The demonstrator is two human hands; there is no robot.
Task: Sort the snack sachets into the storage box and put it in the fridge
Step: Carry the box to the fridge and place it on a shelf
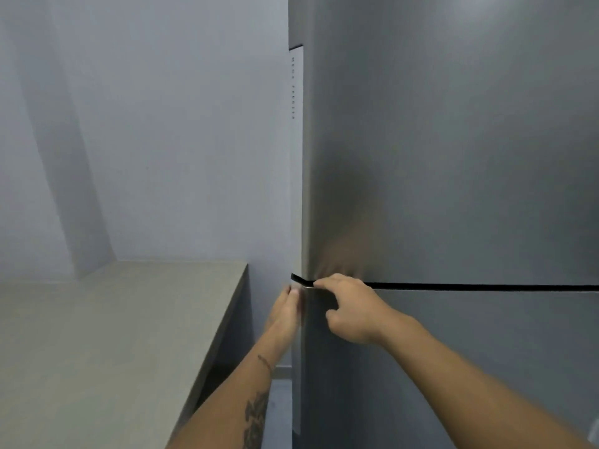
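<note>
A tall grey fridge fills the right half of the view, with an upper door (453,140) and a lower door (492,338) split by a dark horizontal gap (486,287). Both doors look closed. My left hand (285,314) lies with straight fingers against the left side edge of the lower door, just below its top corner. My right hand (353,314) hooks its index finger over the top left corner of the lower door at the gap, and its other fingers are curled. No storage box or snack sachets are in view.
A beige countertop (113,335) stands to the left, its right edge close to the fridge's side. A narrow slot of floor (280,406) runs between them. A plain grey wall (162,124) stands behind the counter.
</note>
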